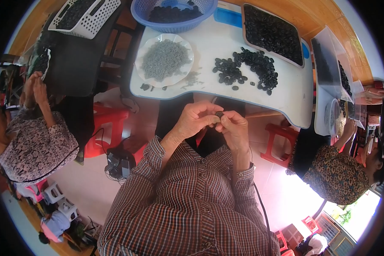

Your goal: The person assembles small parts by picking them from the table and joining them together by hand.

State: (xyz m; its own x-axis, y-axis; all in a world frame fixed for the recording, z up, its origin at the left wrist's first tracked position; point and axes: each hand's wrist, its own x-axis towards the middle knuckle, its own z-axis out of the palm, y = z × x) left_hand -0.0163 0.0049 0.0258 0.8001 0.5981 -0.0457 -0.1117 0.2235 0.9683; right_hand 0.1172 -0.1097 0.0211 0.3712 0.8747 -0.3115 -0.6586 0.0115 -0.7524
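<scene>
Fingertips of both hands meet over the person's lap, just near of the white surface (286, 96). The left hand (194, 119) curls its fingers in from the left, and the right hand (234, 128) closes in from the right; between them they pinch a small dark round ring-like part (219, 114). Most of that part is hidden by the fingers, so which way its face points cannot be told, and being round it shows no clear long axis.

Slipping looks like the main risk: the part is tiny, held only at its edge, and it hangs over the lap and floor, not over the surface, so a loose pinch could send it down out of reach. Pressing off-centre could also tilt it between the fingertips.

Farther off lie a loose heap of similar black rings (247, 70), a white plate of small grey pieces (165, 59), a brown tray of black parts (272, 32) and a blue plastic basket (173, 13).
</scene>
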